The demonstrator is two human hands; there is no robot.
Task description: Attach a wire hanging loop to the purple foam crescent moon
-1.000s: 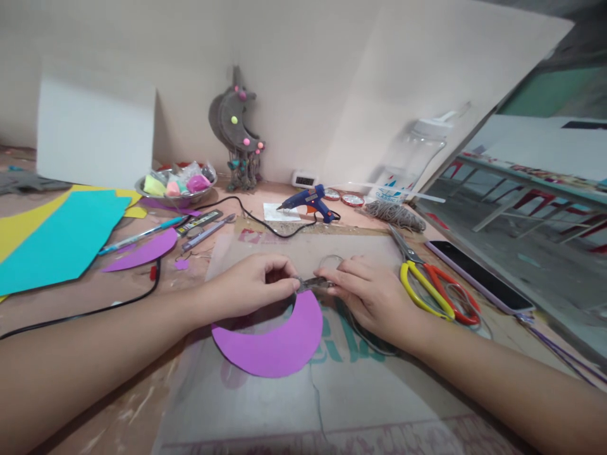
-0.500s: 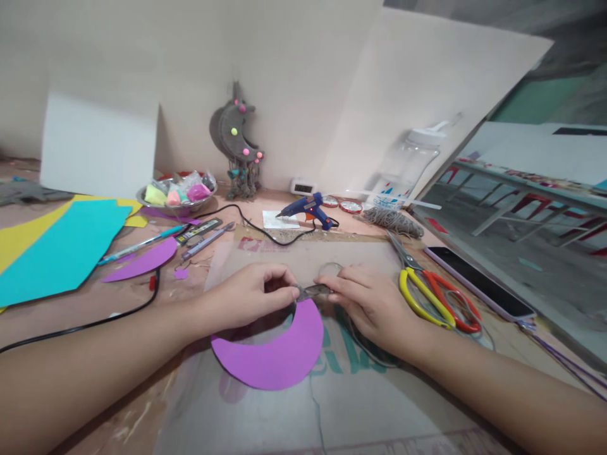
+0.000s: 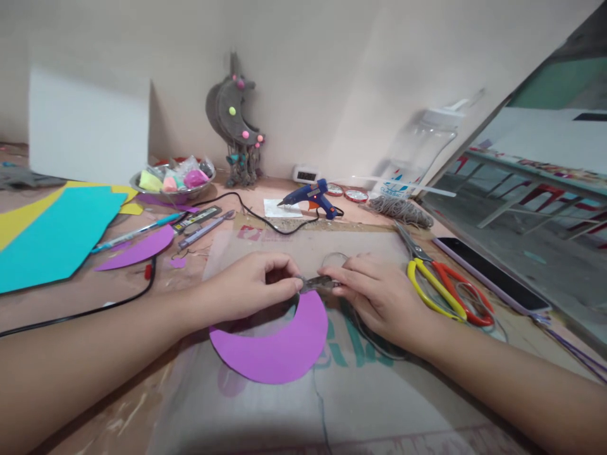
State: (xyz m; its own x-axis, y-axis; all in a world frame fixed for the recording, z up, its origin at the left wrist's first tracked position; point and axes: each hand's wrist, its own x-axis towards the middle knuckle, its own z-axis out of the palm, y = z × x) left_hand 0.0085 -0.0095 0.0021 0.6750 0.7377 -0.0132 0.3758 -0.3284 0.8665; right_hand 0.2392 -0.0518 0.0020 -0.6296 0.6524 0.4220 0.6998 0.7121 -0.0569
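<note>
The worktop (image 3: 123, 423) carries all the work materials. A printed plastic sheet (image 3: 379, 411) covers its central area. At the left, a turquoise sheet (image 3: 61, 240) lies partly over yellow material. The purple crescent (image 3: 275, 354) is positioned over the plastic sheet, nearer the camera than the hands; its right tip sits at the left hand's fingertips.

Left hand (image 3: 258, 284): thumb and index finger pinch the end of a grey cord; whether they also grip the crescent tip cannot be told. Right hand (image 3: 377, 287): thumb and fingers are closed on the same cord. The scissors (image 3: 423, 254) rest to the right of the right hand. The blue glue gun (image 3: 313, 193) stands beyond both hands, nozzle over white paper (image 3: 279, 209). The grey cord (image 3: 318, 283) spans the short gap between the hands.
</note>
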